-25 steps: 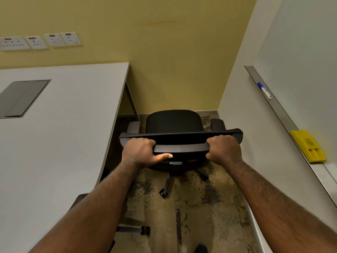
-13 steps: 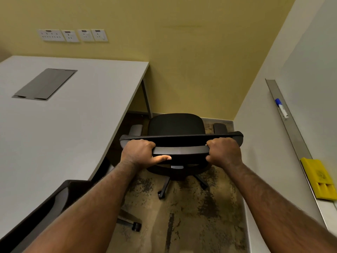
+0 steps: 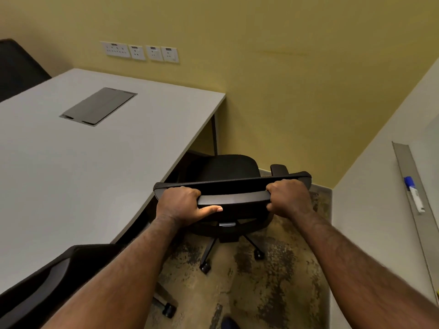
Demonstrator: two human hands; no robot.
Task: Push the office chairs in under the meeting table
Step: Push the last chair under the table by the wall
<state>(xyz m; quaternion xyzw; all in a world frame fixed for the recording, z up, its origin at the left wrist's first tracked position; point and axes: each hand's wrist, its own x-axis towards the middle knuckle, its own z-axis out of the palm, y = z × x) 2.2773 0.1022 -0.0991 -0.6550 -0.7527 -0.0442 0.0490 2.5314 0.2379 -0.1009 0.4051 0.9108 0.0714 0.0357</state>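
Observation:
A black office chair (image 3: pixel 228 169) stands at the corner of the white meeting table (image 3: pixel 99 162), seat facing the yellow wall, its left side close to the table's edge. My left hand (image 3: pixel 183 205) grips the left end of the chair's backrest top. My right hand (image 3: pixel 288 198) grips the right end. A second black chair (image 3: pixel 47 276) sits at the lower left, partly tucked under the table and partly hidden by my left arm.
A grey cable hatch (image 3: pixel 98 106) is set in the tabletop. Wall sockets (image 3: pixel 140 52) line the yellow wall. A whiteboard tray (image 3: pixel 418 205) with a blue marker (image 3: pixel 414 194) runs along the right wall. Another dark chair back (image 3: pixel 16 67) shows far left. Mottled carpet (image 3: pixel 261 281) lies underfoot.
The view has swung to the left, showing more of the table and the second chair. The gripped chair now stands closer to the table's corner. Both hands keep their hold.

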